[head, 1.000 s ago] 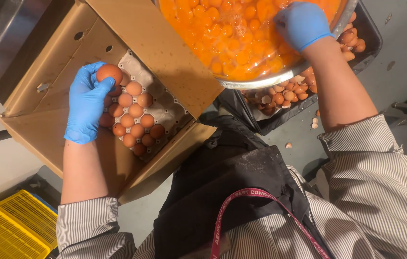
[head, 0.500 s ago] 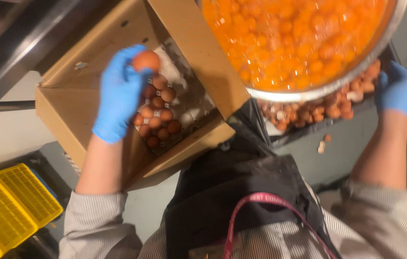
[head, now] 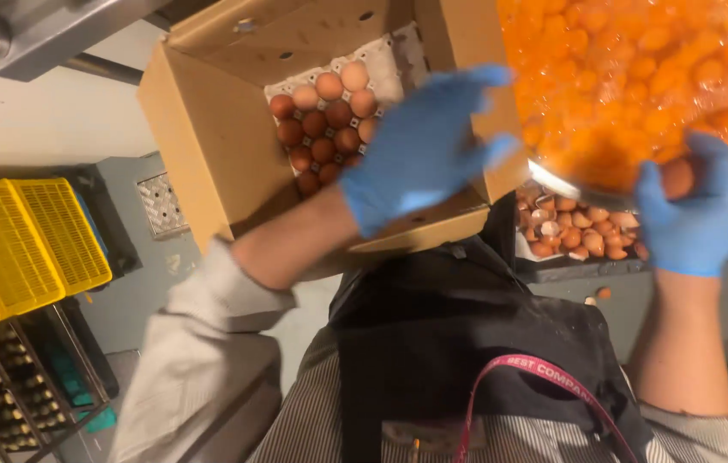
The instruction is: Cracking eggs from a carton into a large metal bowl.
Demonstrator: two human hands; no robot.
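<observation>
Head view: right hand (head: 694, 219) grips a brown egg (head: 677, 178) — smooth, unbroken — at the rim of the metal bowl (head: 569, 182) of yolks. Left hand (head: 422, 150), fingers spread and empty, hovers over the cardboard box (head: 209, 146).

The box (head: 209, 146) stood open on top, its walls hemming the eggs (head: 325, 116) on every side. The bowl (head: 638, 94) overhung the shell tray (head: 578, 231), leaving only a narrow gap beneath. Yellow crates (head: 21, 249) crowded the left.
</observation>
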